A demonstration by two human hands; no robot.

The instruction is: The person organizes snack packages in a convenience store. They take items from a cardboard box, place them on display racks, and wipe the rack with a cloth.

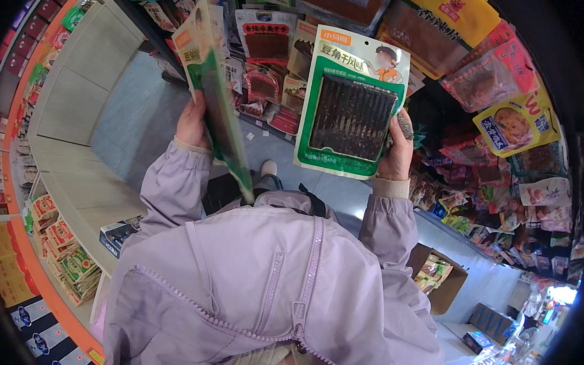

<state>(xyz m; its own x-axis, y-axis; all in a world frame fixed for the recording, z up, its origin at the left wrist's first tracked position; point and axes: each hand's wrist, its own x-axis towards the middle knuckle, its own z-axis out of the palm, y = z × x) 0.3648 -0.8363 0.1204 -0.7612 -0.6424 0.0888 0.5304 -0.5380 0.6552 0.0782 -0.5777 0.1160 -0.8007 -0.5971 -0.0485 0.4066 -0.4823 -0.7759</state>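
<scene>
My left hand (193, 122) grips the edge of a green and cream snack packet (219, 104), which is turned nearly edge-on to the view. On the right, my right hand (398, 146) holds a like green and white snack packet (352, 119) by its right edge, with its front facing me. Dark ribbed strips show through that packet's window, and a cartoon figure is printed at its top. The two packets are apart. Part of each hand's fingers is hidden by the packets. Beyond them, hanging snack packets (267, 40) fill a display.
Racks of hanging packets, one a yellow packet (515, 125), curve along the right. At the left runs a pale shelf (74, 82) with stacked packets (66, 240) at its lower end. An open cardboard box (452, 290) holding packets stands at the lower right.
</scene>
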